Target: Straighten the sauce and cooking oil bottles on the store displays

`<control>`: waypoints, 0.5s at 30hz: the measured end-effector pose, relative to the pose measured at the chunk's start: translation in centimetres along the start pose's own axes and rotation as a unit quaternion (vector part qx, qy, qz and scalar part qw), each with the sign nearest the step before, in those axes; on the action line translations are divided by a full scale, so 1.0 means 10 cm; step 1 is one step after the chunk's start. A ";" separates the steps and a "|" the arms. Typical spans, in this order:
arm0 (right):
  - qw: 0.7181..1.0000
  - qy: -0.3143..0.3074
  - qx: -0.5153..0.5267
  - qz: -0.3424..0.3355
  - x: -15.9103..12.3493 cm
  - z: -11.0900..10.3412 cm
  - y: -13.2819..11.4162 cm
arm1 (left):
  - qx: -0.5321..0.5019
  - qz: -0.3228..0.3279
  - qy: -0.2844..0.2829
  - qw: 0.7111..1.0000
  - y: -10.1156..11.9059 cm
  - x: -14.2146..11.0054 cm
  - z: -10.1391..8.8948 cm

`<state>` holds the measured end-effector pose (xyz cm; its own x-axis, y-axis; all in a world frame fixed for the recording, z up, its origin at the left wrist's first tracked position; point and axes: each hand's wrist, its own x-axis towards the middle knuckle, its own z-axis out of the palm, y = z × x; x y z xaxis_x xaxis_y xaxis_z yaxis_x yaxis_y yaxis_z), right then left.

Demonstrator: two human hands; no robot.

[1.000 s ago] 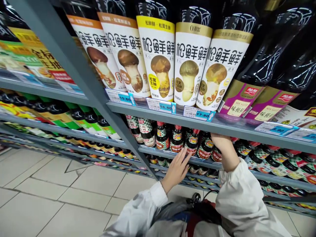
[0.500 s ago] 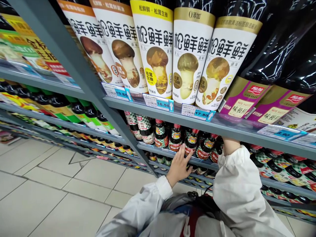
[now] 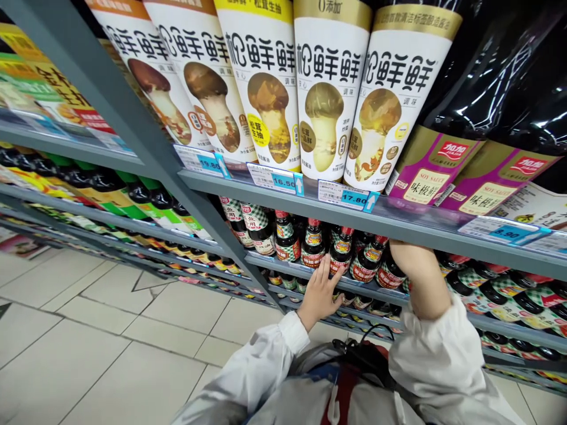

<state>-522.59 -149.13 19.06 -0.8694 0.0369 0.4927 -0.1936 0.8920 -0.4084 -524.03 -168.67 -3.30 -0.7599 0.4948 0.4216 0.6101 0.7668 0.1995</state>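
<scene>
My left hand (image 3: pixel 319 295) rests with spread fingers at the edge of the second shelf, its fingertips at a dark sauce bottle (image 3: pixel 341 248) with a red label. Under the upper shelf, my right hand (image 3: pixel 407 258) reaches in beside the same row; its fingers are hidden by the shelf board, so what it touches does not show. Closest to it stands a red-labelled sauce bottle (image 3: pixel 390 273). Another such bottle (image 3: pixel 367 260) stands between the two hands. Further left in the row are bottles with green checked labels (image 3: pixel 257 230).
The upper shelf edge (image 3: pixel 283 192) with price tags (image 3: pixel 278 179) juts out above both hands. White mushroom-print bottles (image 3: pixel 328 100) and purple-labelled soy sauce bottles (image 3: pixel 436 165) stand on it. A grey upright (image 3: pixel 186 200) divides the shelving. Tiled floor (image 3: pixel 133 378) lies at lower left.
My right hand and forearm have drawn partly out from under the upper shelf, baring more wrist. My left hand stays at the bottle row. The view has shifted slightly.
</scene>
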 end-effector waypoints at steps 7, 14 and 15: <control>0.984 0.107 0.041 0.140 -0.84 -0.49 0.09 | 0.002 0.001 -0.002 1.000 -0.01 -0.01 0.03; 0.982 0.151 0.016 0.111 -0.32 -0.17 0.64 | -0.002 -0.005 -0.008 1.000 -0.02 -0.01 0.04; 0.984 0.154 0.024 0.085 -0.22 -0.10 0.67 | -0.003 -0.005 -0.009 1.000 -0.02 -0.01 0.04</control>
<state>-521.49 -142.75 16.01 -0.7133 0.3249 0.6210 -0.0847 0.8396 -0.5365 -524.15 -168.67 -3.72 -0.7699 0.4941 0.4038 0.6033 0.7699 0.2082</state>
